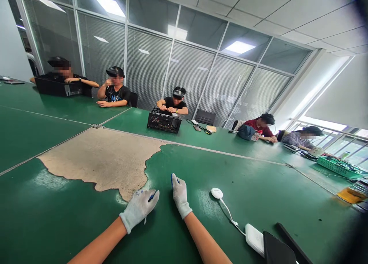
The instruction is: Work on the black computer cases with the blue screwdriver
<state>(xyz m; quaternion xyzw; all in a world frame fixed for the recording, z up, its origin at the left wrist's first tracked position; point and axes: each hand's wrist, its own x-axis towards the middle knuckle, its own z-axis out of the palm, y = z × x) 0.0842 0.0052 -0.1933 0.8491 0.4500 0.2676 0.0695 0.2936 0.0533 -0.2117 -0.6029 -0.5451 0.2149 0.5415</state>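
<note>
My left hand [140,206], in a white glove with blue on the fingers, is over the green tabletop [184,160], beside the lower edge of a bare beige patch [109,160]. Its fingers are curled together, and whether anything is inside them cannot be made out. To its right my right hand [180,193], gloved the same way, points away from me with its fingers folded in and the thumb alongside. No object shows in it. A gap of green surface separates the two hands. A white round puck [216,193] on a cable lies right of my right hand.
A white power bank [254,237] and a black phone [277,248] lie at the lower right, near a black strip [290,241]. Across the table stands a black computer case [163,121] before a seated person. Other people sit along the far side. A green basket [339,167] is far right.
</note>
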